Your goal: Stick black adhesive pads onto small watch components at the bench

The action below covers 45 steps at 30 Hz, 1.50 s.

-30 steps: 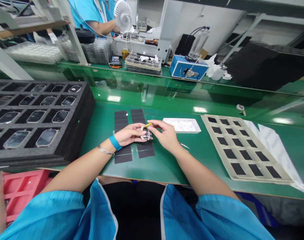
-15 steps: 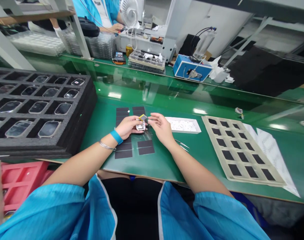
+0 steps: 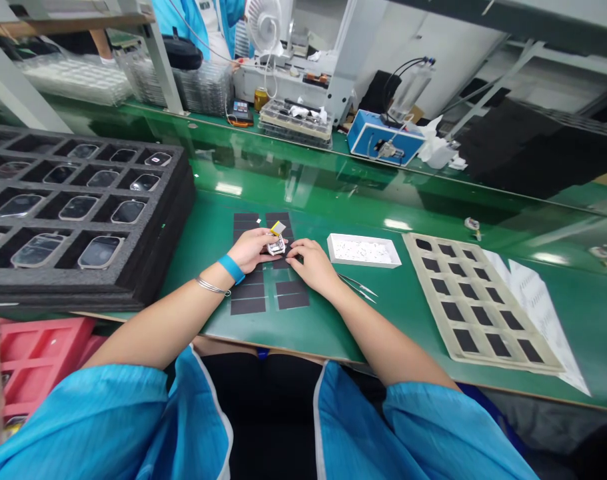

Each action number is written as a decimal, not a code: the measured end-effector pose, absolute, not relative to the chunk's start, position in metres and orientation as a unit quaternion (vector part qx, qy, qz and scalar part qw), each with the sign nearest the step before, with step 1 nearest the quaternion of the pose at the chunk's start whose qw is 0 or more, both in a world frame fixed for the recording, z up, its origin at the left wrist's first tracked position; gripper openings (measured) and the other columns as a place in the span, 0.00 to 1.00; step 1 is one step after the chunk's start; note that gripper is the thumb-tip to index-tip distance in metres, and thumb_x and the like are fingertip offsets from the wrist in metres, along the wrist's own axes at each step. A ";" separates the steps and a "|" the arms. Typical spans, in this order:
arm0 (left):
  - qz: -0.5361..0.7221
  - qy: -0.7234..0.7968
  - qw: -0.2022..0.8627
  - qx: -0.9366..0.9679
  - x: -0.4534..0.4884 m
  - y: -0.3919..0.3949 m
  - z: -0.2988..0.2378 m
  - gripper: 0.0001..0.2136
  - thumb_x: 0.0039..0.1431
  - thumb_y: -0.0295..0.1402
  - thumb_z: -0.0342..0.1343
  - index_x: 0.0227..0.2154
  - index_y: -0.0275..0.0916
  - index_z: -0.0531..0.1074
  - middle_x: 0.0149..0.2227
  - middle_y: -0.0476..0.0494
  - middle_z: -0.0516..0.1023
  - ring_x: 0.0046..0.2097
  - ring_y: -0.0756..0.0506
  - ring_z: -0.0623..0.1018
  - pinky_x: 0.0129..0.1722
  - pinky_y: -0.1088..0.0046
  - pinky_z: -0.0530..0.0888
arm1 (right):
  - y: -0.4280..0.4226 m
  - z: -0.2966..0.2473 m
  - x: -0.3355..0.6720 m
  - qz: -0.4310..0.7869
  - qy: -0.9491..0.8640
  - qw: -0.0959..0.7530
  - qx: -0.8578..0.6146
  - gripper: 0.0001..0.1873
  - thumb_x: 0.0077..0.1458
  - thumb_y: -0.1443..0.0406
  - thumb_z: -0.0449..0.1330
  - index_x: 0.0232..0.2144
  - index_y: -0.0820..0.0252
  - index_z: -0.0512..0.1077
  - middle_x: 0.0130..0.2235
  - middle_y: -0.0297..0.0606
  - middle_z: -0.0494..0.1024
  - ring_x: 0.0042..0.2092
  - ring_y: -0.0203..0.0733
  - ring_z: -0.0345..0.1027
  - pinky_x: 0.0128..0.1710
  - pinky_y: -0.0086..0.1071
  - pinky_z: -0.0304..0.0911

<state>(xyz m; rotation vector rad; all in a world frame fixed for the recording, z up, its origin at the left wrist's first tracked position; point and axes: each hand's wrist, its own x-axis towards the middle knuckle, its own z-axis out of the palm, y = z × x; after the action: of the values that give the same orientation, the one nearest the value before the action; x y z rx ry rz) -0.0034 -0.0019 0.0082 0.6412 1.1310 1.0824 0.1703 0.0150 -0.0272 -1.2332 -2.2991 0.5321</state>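
Observation:
My left hand (image 3: 250, 251) is closed around a small smartwatch case (image 3: 276, 246) with its inside showing. A flat battery with yellow edging (image 3: 278, 229) stands tilted up from the case's far side. Just right of the case, the fingers of my right hand (image 3: 310, 262) are pinched together, low over the dark strips; what lies between the fingertips is too small to make out. Black adhesive sheets (image 3: 248, 305) cut into strips lie on the bench beneath both hands. A pair of tweezers (image 3: 358, 288) rests beside my right wrist.
Right of my hands stands a white box (image 3: 366, 261) of small white pieces. Farther right, a beige tray (image 3: 508, 363) holds black rectangles, with white paper (image 3: 543, 313) beside it. Stacked black foam trays (image 3: 168, 220) with watch screens fill the left. Across the bench, a person (image 3: 193, 23) stands near a fan.
My right hand has come down and left, its fingers going from raised and parted to pinched beside the case. The case has shifted slightly left, and the battery now tilts up higher.

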 end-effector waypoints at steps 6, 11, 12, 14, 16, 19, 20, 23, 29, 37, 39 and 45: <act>0.466 0.495 0.672 0.293 -0.004 -0.003 0.010 0.02 0.51 0.22 0.58 0.27 0.34 0.72 0.33 0.39 0.80 0.37 0.46 0.79 0.42 0.60 0.78 | 0.018 -0.032 0.171 0.222 -0.822 0.256 -0.458 0.03 0.50 0.70 0.66 0.26 0.58 0.77 0.43 0.41 0.74 0.47 0.46 0.67 0.52 0.47 0.62; 0.458 0.502 0.671 0.298 -0.002 -0.003 0.010 0.02 0.51 0.22 0.58 0.28 0.33 0.72 0.32 0.39 0.80 0.34 0.46 0.78 0.38 0.64 0.79 | 0.020 -0.038 0.169 0.236 -0.814 0.262 -0.462 0.04 0.52 0.69 0.64 0.25 0.59 0.75 0.42 0.41 0.71 0.46 0.46 0.64 0.52 0.47 0.61; 0.456 0.502 0.671 0.301 -0.002 -0.003 0.010 0.02 0.51 0.22 0.58 0.28 0.33 0.73 0.32 0.40 0.80 0.34 0.47 0.78 0.37 0.65 0.79 | 0.020 -0.038 0.169 0.233 -0.819 0.259 -0.456 0.05 0.53 0.69 0.63 0.26 0.59 0.74 0.42 0.41 0.70 0.47 0.45 0.64 0.53 0.47 0.61; 0.454 0.504 0.668 0.305 -0.001 -0.003 0.010 0.02 0.50 0.22 0.58 0.28 0.33 0.73 0.31 0.41 0.80 0.33 0.47 0.78 0.36 0.68 0.78 | 0.018 -0.037 0.169 0.227 -0.832 0.252 -0.439 0.05 0.55 0.70 0.61 0.27 0.59 0.72 0.43 0.42 0.70 0.48 0.46 0.63 0.55 0.47 0.59; 0.454 0.508 0.664 0.307 -0.001 -0.003 0.010 0.02 0.50 0.22 0.58 0.28 0.33 0.73 0.31 0.42 0.79 0.32 0.48 0.78 0.35 0.70 0.78 | 0.013 -0.031 0.172 0.226 -0.844 0.253 -0.416 0.05 0.56 0.70 0.59 0.29 0.59 0.70 0.44 0.43 0.70 0.48 0.46 0.63 0.55 0.46 0.59; 0.456 0.511 0.660 0.309 -0.001 -0.003 0.009 0.02 0.50 0.22 0.58 0.29 0.33 0.73 0.30 0.41 0.80 0.31 0.48 0.78 0.32 0.72 0.77 | 0.003 -0.018 0.179 0.216 -0.856 0.294 -0.367 0.03 0.59 0.69 0.57 0.31 0.58 0.67 0.44 0.43 0.71 0.48 0.45 0.63 0.53 0.45 0.60; 0.455 0.511 0.659 0.312 -0.001 -0.002 0.008 0.03 0.50 0.22 0.58 0.29 0.33 0.73 0.31 0.41 0.80 0.31 0.48 0.78 0.32 0.72 0.77 | 0.001 -0.014 0.181 0.211 -0.854 0.321 -0.352 0.03 0.59 0.68 0.57 0.32 0.57 0.67 0.43 0.43 0.72 0.48 0.45 0.64 0.53 0.45 0.60; 0.454 0.507 0.655 0.327 -0.001 -0.002 0.007 0.05 0.48 0.24 0.61 0.30 0.33 0.73 0.31 0.41 0.80 0.31 0.48 0.78 0.32 0.74 0.77 | -0.004 -0.004 0.185 0.223 -0.816 0.415 -0.335 0.05 0.61 0.64 0.56 0.31 0.56 0.67 0.41 0.41 0.75 0.46 0.44 0.67 0.50 0.43 0.63; 0.445 0.493 0.656 0.359 0.003 -0.007 0.008 0.09 0.48 0.24 0.62 0.34 0.33 0.74 0.31 0.43 0.80 0.28 0.48 0.78 0.28 0.72 0.79 | 0.000 -0.010 0.183 0.359 -0.707 0.463 -0.397 0.11 0.51 0.58 0.65 0.26 0.57 0.70 0.31 0.36 0.79 0.35 0.41 0.73 0.41 0.38 0.67; 0.416 0.499 0.662 0.373 0.007 -0.008 0.005 0.06 0.49 0.25 0.63 0.31 0.32 0.74 0.28 0.43 0.77 0.27 0.49 0.77 0.28 0.73 0.79 | 0.000 -0.012 0.175 0.432 -0.675 0.458 -0.385 0.21 0.43 0.53 0.69 0.30 0.57 0.65 0.30 0.33 0.77 0.32 0.38 0.71 0.40 0.36 0.68; 0.417 0.497 0.664 0.372 0.007 -0.008 0.005 0.05 0.50 0.25 0.62 0.31 0.32 0.74 0.28 0.44 0.77 0.27 0.50 0.77 0.28 0.74 0.79 | -0.001 -0.013 0.174 0.433 -0.674 0.457 -0.386 0.21 0.44 0.54 0.69 0.31 0.57 0.63 0.31 0.33 0.77 0.33 0.37 0.72 0.40 0.36 0.68; 0.415 0.495 0.668 0.370 0.009 -0.010 0.008 0.05 0.49 0.24 0.63 0.30 0.32 0.74 0.25 0.45 0.75 0.25 0.50 0.76 0.27 0.74 0.79 | -0.003 -0.013 0.172 0.401 -0.700 0.442 -0.391 0.17 0.47 0.57 0.67 0.31 0.56 0.63 0.31 0.33 0.77 0.33 0.38 0.73 0.41 0.36 0.68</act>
<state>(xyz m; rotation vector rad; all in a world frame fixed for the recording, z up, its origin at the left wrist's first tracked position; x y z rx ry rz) 0.0089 -0.0099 0.0078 0.8340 1.1160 0.9373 0.1723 -0.0027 -0.0130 -0.9698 -1.7377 0.9949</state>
